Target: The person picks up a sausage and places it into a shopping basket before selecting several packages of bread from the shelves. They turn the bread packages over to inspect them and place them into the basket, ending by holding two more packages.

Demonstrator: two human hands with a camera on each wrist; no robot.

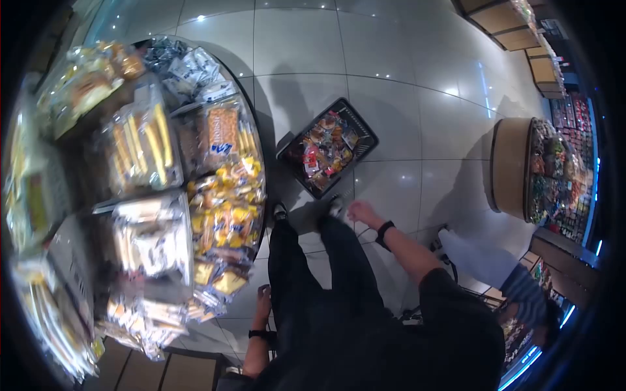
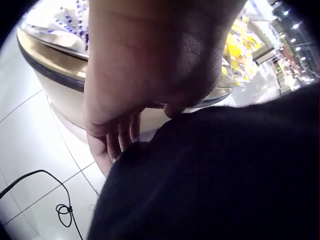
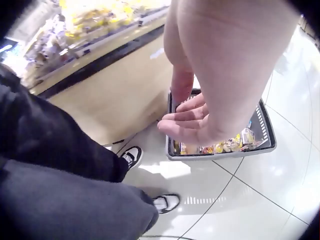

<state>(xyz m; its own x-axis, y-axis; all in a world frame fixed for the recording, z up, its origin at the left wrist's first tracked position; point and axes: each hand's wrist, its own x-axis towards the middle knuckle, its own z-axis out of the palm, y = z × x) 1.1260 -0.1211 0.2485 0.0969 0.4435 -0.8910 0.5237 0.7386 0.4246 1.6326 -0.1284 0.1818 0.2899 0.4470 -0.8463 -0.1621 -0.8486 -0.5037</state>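
My right hand (image 1: 366, 214) is held out in front of my legs, its fingers loosely bent around nothing. On the floor ahead stands a dark shopping basket (image 1: 360, 117), partly filled with packaged snacks (image 1: 324, 144). In the right wrist view the hand (image 3: 210, 110) overlaps the basket (image 3: 267, 127). My left hand (image 1: 263, 298) hangs beside my leg. Its fingers (image 2: 112, 142) droop loosely and hold nothing; dark trousers cover part of them in the left wrist view. Nearest to it is the round display stand (image 2: 60, 67).
The stand at left is stacked with wrapped goods, including yellow packets (image 1: 225, 225) and trays of sticks (image 1: 140, 146). Another rounded display (image 1: 512, 166) stands at right. A person in a striped top (image 1: 525, 293) is close on the right. A black cord (image 2: 45, 172) hangs low near the floor.
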